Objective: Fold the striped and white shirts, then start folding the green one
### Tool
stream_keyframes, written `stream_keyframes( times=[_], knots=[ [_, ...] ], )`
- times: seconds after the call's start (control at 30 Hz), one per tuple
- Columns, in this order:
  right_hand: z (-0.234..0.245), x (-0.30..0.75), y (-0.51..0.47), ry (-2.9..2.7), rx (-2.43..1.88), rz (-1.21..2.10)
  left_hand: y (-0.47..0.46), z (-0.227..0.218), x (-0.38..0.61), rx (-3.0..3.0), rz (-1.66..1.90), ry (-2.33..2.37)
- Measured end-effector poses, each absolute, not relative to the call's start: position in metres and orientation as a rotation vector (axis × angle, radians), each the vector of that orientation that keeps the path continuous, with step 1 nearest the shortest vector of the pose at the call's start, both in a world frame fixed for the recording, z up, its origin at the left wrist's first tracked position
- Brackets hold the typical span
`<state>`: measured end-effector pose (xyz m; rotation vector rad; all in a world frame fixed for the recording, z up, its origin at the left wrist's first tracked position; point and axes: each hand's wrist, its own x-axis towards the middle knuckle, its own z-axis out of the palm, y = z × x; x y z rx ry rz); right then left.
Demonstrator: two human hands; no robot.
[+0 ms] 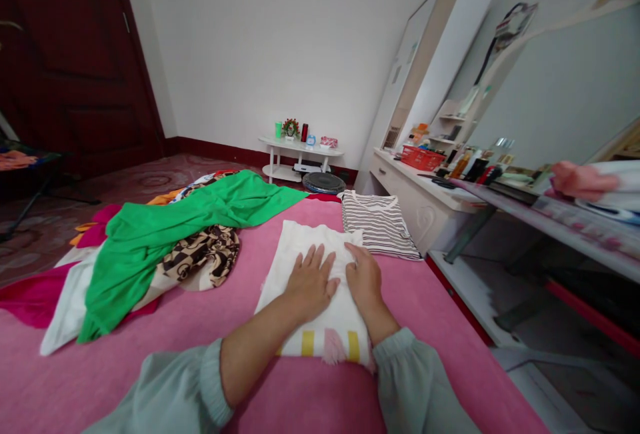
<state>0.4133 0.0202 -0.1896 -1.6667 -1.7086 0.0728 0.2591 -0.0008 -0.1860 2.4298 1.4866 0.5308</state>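
Observation:
A folded cream garment [300, 247] with yellow and pink stripes at its near end lies on the pink bedspread [425, 301]. My left hand [311, 282] lies flat on it, fingers stretched out and slightly spread. My right hand [364, 277] rests beside it on the garment's right part, fingers flat and pointing to the far left. Neither hand grips the cloth. Both arms wear pale grey-green sleeves.
A folded black-and-white striped shirt [377, 224] lies just beyond to the right. A heap of clothes with a green garment [165, 234] and a brown patterned one [205, 257] covers the bed's left side. A white dresser [425, 194] stands to the right, a small white table [300, 154] by the far wall.

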Motion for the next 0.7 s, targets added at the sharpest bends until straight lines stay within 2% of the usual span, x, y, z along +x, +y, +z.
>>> stream_keyframes(
  times=[0.2,0.37,0.6,0.7],
  knots=[
    [-0.192,0.415,0.026,-1.747,-1.814,0.155,0.002,-0.186,0.256,2.466,0.486,1.5],
    [-0.194,0.414,0.033,-1.863,-1.634,-0.045,-0.001,-0.186,0.258,2.49,0.474,1.523],
    [-0.197,0.412,0.031,-1.871,-1.961,-0.068,0.011,-0.183,0.248,2.451,0.39,1.435],
    [-0.192,0.41,0.028,-1.933,-1.79,-0.163,0.029,-0.183,0.232,2.426,0.347,1.372]
  ],
)
